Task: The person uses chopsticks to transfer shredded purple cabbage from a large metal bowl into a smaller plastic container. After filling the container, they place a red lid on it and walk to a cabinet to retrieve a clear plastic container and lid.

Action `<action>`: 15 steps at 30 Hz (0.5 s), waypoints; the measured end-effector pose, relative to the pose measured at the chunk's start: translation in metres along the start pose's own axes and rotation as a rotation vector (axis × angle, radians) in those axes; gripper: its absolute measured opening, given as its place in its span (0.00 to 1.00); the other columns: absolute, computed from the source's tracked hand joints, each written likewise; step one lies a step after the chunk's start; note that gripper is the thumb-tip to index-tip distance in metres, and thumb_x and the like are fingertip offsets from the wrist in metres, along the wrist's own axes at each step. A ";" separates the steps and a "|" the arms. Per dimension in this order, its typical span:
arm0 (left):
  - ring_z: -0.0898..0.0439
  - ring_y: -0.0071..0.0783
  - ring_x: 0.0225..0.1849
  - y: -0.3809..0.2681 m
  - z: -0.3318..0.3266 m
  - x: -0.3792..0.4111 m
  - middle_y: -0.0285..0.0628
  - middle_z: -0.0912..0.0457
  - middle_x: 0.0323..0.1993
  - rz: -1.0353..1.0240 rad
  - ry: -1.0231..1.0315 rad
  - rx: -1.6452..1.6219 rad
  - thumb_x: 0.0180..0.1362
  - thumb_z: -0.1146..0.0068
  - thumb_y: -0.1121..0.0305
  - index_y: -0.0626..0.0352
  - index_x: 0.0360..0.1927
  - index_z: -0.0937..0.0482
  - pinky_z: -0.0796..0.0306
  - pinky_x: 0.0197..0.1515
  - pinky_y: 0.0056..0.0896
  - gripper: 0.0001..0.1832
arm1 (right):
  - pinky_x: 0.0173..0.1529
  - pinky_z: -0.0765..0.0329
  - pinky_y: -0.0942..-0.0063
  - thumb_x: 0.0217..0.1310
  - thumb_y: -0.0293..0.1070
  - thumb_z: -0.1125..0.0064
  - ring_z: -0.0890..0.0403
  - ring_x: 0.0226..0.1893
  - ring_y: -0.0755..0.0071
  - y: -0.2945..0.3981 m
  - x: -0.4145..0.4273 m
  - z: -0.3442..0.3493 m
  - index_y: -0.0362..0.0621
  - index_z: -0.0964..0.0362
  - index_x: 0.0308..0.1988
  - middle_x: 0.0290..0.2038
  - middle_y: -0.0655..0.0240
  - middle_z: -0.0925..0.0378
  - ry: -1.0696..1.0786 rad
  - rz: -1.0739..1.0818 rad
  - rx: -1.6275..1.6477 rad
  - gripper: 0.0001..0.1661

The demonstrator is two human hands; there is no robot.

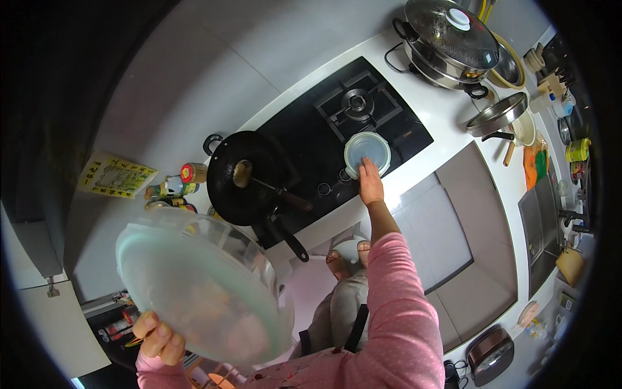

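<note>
My left hand (160, 338) holds up a large round clear container (243, 253), tilted, with its pale green translucent lid (194, 287) facing me. Blurred contents show through that lid. Over the front part of the black gas cooktop (301, 129), my right hand (370, 182) has its fingers across the lid of a small round container (368, 148). The thumb is hidden, and I cannot tell whether this container rests on the glass. A black wok (228, 194) stands on the left burner, with a ladle (242, 173) lying in it.
Bottles and jars (177, 187) stand left of the wok, whose long handle (294, 245) juts past the counter edge. An electric pot with a glass lid (449, 48) is at the back right. A frying pan (500, 114) lies near it. An open drawer (437, 223) sits below the counter.
</note>
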State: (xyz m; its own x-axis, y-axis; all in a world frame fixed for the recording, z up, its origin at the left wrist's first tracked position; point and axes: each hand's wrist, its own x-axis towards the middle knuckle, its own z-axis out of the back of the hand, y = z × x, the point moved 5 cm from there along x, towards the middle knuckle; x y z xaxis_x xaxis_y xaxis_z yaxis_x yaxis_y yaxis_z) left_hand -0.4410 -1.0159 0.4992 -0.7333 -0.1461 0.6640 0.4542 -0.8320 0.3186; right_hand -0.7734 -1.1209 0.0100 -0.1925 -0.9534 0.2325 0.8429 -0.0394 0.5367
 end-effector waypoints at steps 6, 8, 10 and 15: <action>0.28 0.48 0.54 0.000 0.019 0.026 0.40 0.31 0.45 0.038 0.363 -0.081 0.52 0.39 0.70 0.56 0.38 0.28 0.29 0.55 0.43 0.12 | 0.46 0.24 0.60 0.57 0.25 0.41 0.21 0.39 0.47 0.064 -0.008 0.056 0.36 0.26 0.42 0.38 0.51 0.22 -0.105 -0.190 0.578 0.11; 0.28 0.47 0.49 -0.004 0.027 0.035 0.40 0.29 0.42 0.086 0.418 -0.105 0.42 0.38 0.74 0.56 0.33 0.24 0.29 0.50 0.39 0.12 | 0.42 0.26 0.77 0.63 0.32 0.39 0.21 0.34 0.75 0.117 -0.027 0.082 0.39 0.25 0.41 0.36 0.64 0.20 0.205 -0.434 0.995 0.10; 0.26 0.52 0.48 -0.002 0.039 0.037 0.44 0.29 0.41 0.049 0.471 -0.143 0.55 0.41 0.66 0.61 0.32 0.27 0.28 0.51 0.46 0.10 | 0.46 0.25 0.77 0.68 0.37 0.43 0.20 0.39 0.75 0.176 -0.039 0.124 0.39 0.27 0.46 0.41 0.67 0.19 0.313 -0.521 1.611 0.14; 0.21 0.49 0.50 0.001 0.063 0.055 0.45 0.21 0.46 0.189 0.483 -0.212 0.49 0.40 0.71 0.60 0.44 0.19 0.24 0.45 0.46 0.16 | 0.55 0.26 0.65 0.68 0.63 0.56 0.24 0.54 0.60 0.297 -0.023 0.279 0.43 0.45 0.65 0.62 0.53 0.34 0.507 -0.208 2.045 0.41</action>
State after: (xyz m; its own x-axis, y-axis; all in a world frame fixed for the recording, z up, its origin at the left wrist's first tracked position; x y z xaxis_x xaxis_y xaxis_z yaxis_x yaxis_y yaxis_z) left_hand -0.4489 -0.9912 0.5785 -0.8198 -0.4905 0.2955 0.5254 -0.8495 0.0475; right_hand -0.6592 -1.0272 0.3902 0.2279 -0.9712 0.0695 -0.8449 -0.1618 0.5098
